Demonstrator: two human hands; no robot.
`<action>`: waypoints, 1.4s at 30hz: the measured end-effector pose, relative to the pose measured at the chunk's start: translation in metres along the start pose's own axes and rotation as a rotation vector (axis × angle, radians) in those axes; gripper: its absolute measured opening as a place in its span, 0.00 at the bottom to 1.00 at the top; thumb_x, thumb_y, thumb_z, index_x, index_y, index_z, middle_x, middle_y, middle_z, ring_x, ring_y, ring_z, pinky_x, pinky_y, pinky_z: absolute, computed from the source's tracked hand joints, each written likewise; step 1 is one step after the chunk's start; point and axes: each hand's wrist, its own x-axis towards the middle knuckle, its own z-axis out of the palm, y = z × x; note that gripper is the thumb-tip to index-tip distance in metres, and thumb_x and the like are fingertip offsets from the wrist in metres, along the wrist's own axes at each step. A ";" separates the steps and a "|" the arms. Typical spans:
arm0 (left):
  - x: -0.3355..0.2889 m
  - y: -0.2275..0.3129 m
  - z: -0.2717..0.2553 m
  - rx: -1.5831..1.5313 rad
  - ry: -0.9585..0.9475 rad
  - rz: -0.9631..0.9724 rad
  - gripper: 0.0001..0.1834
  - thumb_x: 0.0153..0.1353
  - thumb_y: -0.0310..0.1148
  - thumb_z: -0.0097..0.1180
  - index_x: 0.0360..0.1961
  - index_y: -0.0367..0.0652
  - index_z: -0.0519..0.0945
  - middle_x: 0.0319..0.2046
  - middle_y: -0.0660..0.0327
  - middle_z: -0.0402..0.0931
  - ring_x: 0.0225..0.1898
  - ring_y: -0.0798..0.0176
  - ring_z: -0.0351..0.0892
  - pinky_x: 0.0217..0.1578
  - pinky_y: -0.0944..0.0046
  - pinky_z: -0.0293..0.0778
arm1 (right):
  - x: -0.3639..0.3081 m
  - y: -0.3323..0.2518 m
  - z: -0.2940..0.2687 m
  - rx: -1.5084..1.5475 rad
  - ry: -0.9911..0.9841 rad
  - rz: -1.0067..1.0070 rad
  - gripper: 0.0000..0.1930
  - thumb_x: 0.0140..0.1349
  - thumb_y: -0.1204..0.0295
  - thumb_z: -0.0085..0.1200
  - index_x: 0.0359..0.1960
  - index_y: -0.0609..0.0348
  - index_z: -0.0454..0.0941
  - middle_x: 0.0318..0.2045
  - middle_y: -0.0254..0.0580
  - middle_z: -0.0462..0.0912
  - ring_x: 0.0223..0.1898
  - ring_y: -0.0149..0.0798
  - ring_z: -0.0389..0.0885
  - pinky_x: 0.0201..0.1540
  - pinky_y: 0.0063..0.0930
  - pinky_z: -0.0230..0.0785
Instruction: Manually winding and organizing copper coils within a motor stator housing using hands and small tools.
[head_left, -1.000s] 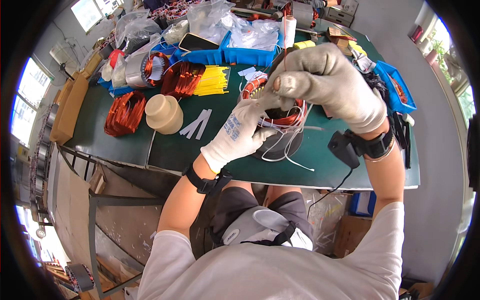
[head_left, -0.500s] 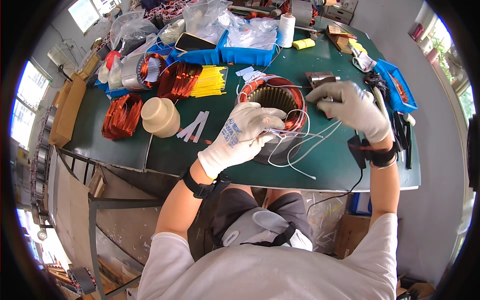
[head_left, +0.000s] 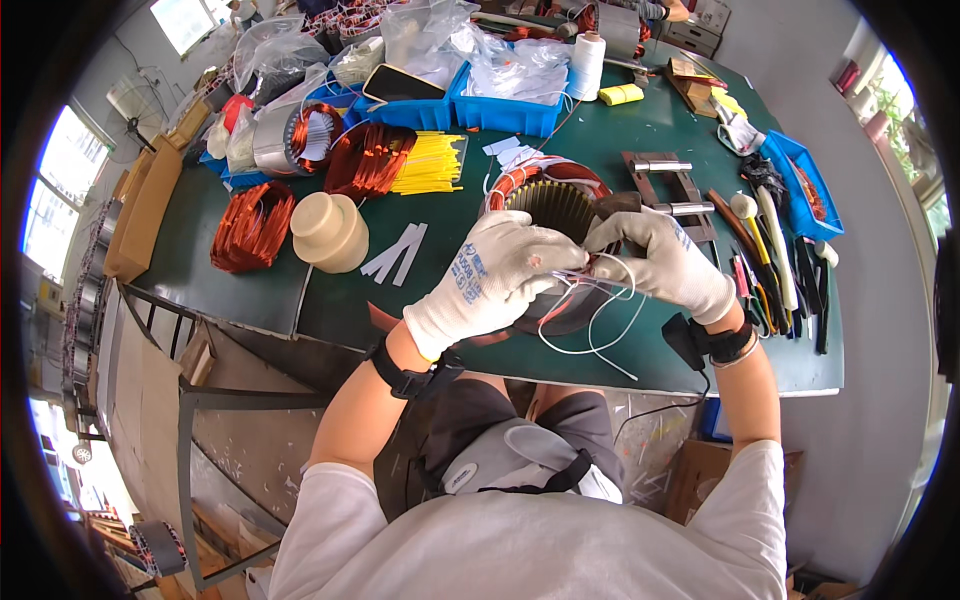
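Note:
On the bench in front of me stands a motor stator (head_left: 560, 203), a metal ring with slots and reddish copper windings around its top. My left hand (head_left: 497, 268), in a white work glove, lies over its near rim, thumb and fingers pinched on white sleeved lead wires. My gloved right hand (head_left: 663, 262) is closed beside it, fingertips meeting the left ones at the same wires. A white lead (head_left: 600, 350) loops down in front of the stator. A dark, rounded piece (head_left: 617, 205) shows behind my right fingers; whether they hold it I cannot tell.
Copper coil bundles (head_left: 252, 228), a cream stepped plastic block (head_left: 330, 233) and yellow strips (head_left: 428, 163) lie left. Blue bins (head_left: 510, 114) with plastic bags stand behind. At right are a wooden frame with metal bars (head_left: 672, 185), several hand tools (head_left: 765, 255) and another blue bin (head_left: 803, 185).
My right hand has come left and down from above the wooden frame to the wires beside my left hand. The frame now shows more fully. My left hand keeps its hold.

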 end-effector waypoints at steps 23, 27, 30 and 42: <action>-0.004 0.000 -0.010 0.007 -0.136 -0.058 0.16 0.51 0.27 0.60 0.42 0.57 0.84 0.54 0.70 0.82 0.53 0.53 0.72 0.61 0.52 0.61 | 0.044 0.016 -0.011 -0.232 0.196 -0.119 0.15 0.59 0.75 0.61 0.49 0.59 0.85 0.34 0.43 0.85 0.33 0.32 0.81 0.39 0.27 0.73; -0.004 0.001 -0.010 -0.019 -0.131 -0.058 0.14 0.52 0.27 0.60 0.40 0.56 0.84 0.53 0.69 0.82 0.53 0.53 0.72 0.61 0.52 0.62 | 0.075 0.016 -0.011 -0.343 0.146 -0.231 0.12 0.60 0.76 0.60 0.45 0.61 0.86 0.35 0.45 0.87 0.34 0.33 0.82 0.40 0.27 0.74; -0.003 0.000 -0.010 -0.065 -0.139 -0.069 0.14 0.51 0.26 0.60 0.39 0.56 0.83 0.53 0.69 0.82 0.51 0.52 0.73 0.60 0.51 0.63 | 0.074 0.019 -0.018 -0.087 0.181 -0.127 0.10 0.64 0.74 0.60 0.44 0.65 0.85 0.32 0.37 0.85 0.26 0.24 0.76 0.31 0.21 0.70; -0.003 -0.002 -0.008 -0.064 -0.075 -0.054 0.15 0.49 0.25 0.61 0.38 0.57 0.84 0.51 0.68 0.83 0.47 0.51 0.74 0.56 0.52 0.64 | 0.012 0.020 -0.049 -0.119 0.322 0.046 0.07 0.55 0.82 0.58 0.33 0.58 0.85 0.39 0.40 0.87 0.31 0.34 0.85 0.33 0.28 0.77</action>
